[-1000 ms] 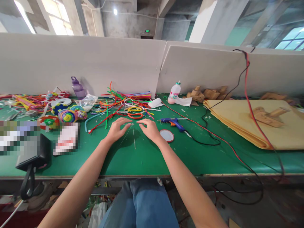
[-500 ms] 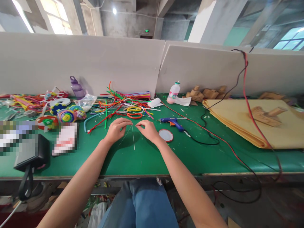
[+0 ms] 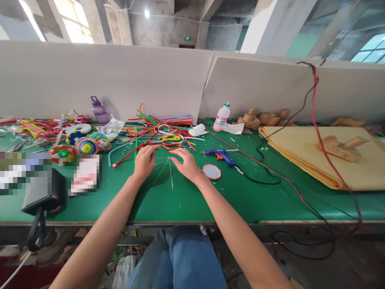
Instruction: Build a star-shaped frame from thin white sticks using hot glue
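Thin white wires [image 3: 171,173] spread out from a small joined centre on the green table [image 3: 192,204], between my two hands. My left hand [image 3: 145,161] is on the left of that centre, thumb and fingers apart, holding nothing visible. On the other side my right hand [image 3: 184,163] has its thumb and fingers parted, close to the wires. Beyond the fingers lie scissors with orange handles [image 3: 172,146] and a pile of coloured pipe cleaners [image 3: 150,130]. A round white disc with a red rim [image 3: 211,171] rests to the right of my right hand.
A blue glue gun [image 3: 221,155] with its cable lies right of the hands. Farther right is folded yellow paper [image 3: 294,152]. At left are a black device [image 3: 45,192], colourful round ornaments [image 3: 86,146] and a purple bottle [image 3: 100,111]. A pink-white bottle [image 3: 221,117] stands behind.
Both hands have opened their pinches and moved slightly apart, uncovering the centre of the wires. More of the thin wires shows between them.
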The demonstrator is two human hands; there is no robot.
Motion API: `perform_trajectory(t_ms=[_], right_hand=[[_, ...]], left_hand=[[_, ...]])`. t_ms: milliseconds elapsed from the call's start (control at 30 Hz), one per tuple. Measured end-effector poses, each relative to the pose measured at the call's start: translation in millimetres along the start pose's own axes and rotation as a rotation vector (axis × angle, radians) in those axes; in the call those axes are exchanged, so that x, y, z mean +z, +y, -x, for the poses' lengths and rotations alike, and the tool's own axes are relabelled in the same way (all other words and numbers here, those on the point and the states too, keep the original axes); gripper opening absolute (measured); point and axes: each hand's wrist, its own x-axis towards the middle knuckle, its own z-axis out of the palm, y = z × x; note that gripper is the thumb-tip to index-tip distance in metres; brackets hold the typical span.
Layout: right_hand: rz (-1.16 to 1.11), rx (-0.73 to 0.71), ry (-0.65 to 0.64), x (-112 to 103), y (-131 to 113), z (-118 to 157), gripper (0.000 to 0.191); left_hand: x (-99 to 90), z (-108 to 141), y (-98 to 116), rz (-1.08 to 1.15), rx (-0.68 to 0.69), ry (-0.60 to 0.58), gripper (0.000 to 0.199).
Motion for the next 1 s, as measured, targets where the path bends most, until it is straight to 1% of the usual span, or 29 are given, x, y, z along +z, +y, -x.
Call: perform_trajectory(t_ms=[100, 167, 233, 300, 367, 433, 500, 533, 567, 633, 700, 767, 867, 1000], right_hand=[[-0.001, -0.062, -0.037, 5, -2, -2, 0.017], [-0.017, -0.080, -0.032, 8, -2, -3, 0.014], [-0.053, -0.063, 0.001, 9, -3, -5, 0.012], [-0.116, -0.012, 0.057, 6, -4, -8, 0.010], [-0.216, 0.073, 0.123, 1, -6, -11, 0.008], [-0.376, 0.211, 0.200, -6, -5, -15, 0.006], [-0.611, 0.382, 0.314, -14, -2, -17, 0.009], [-0.755, 0.468, 0.376, -17, 1, -18, 0.011], [-0.913, 0.552, 0.430, -20, 5, -19, 0.013], [-1.200, 0.697, 0.477, -24, 12, -19, 0.015], [-1.358, 0.793, 0.462, -25, 17, -18, 0.015], [-1.403, 0.835, 0.431, -25, 20, -16, 0.014], [-1.439, 0.854, 0.373, -22, 20, -14, 0.013], [-1.498, 0.873, 0.285, -20, 18, -15, 0.013]], left_hand=[[0.2, 0, -3, -0.049, -0.019, 0.015, 0.036], [0.6, 0, -3, -0.062, -0.018, 0.008, 0.036], [0.6, -1, -2, -0.056, -0.028, 0.021, 0.035], [-0.6, -2, -2, -0.027, -0.068, 0.070, 0.035], [-2.5, -4, -2, 0.028, -0.147, 0.162, 0.034], [-4.5, -7, -5, 0.105, -0.261, 0.296, 0.033], [-5.2, -9, -11, 0.210, -0.391, 0.433, 0.031], [-4.8, -10, -14, 0.268, -0.456, 0.479, 0.030], [-4.0, -10, -17, 0.325, -0.514, 0.498, 0.030], [-0.8, -10, -22, 0.404, -0.597, 0.469, 0.029], [3.4, -9, -24, 0.436, -0.627, 0.406, 0.029], [7.5, -8, -23, 0.451, -0.631, 0.345, 0.028], [11.5, -6, -21, 0.467, -0.641, 0.268, 0.025], [12.8, -5, -20, 0.474, -0.655, 0.209, 0.024]])
